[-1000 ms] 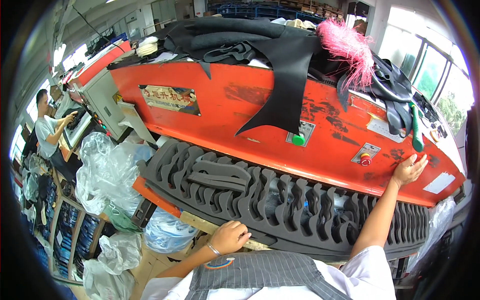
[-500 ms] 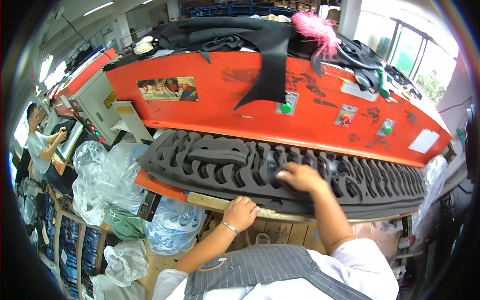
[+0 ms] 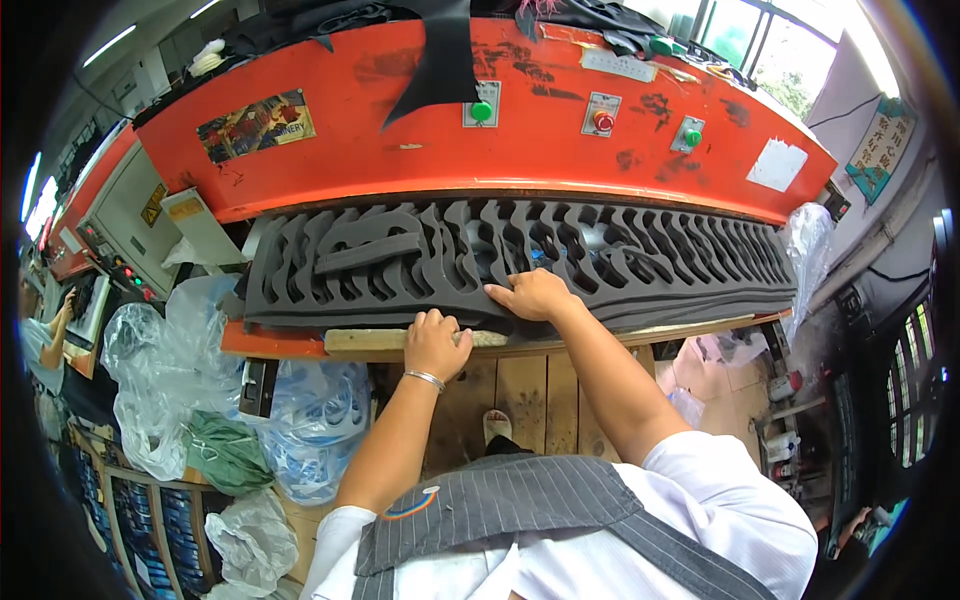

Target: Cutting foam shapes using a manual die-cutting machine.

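Observation:
A long stack of dark grey foam sheets with rows of wavy cut-outs lies across the machine bed before me. My right hand rests on the front part of this foam near its middle, thumb pointing left and set apart from the fingers. My left hand, with a silver bangle at the wrist, lies over the front edge, on a pale wooden strip. Its fingers are loosely bent and the thumb stands apart. Loose cut foam pieces sit on the left part of the stack.
Behind the foam rises a red machine front with a green button and a red button. Clear plastic bags and a green bag crowd the left. A co-worker stands far left.
My view has tilted down and shifted right. My right hand has moved from the cut-outs toward me, to the foam's front part. My left hand stays at the front edge.

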{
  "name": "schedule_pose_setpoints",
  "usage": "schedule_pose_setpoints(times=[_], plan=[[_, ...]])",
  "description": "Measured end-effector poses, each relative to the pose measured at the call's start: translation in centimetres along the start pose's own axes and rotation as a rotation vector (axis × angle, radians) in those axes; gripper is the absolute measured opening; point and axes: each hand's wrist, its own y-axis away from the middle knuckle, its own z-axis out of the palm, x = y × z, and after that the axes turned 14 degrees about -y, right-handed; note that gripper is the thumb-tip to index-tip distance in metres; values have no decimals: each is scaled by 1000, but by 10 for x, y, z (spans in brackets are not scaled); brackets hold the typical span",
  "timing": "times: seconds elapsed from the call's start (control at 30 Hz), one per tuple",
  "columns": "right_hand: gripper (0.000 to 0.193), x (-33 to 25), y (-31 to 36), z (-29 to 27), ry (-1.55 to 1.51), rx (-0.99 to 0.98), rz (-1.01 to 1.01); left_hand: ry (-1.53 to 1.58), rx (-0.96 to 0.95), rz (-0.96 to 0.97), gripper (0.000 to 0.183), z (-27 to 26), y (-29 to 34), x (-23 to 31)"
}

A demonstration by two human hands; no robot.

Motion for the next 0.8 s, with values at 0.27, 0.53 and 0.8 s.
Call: schedule_pose_setpoints(times=[0.27, 0.53, 0.8], plan=[[69, 3, -3, -52, 32, -316, -74, 108, -212, 123, 27, -26, -21, -7], [46, -7, -126, -62, -90, 229, -460, 415, -156, 150, 28, -14, -98, -49], [38, -41, -310, -15, 218, -162, -279, 208, -135, 161, 12, 98, -243, -112]])
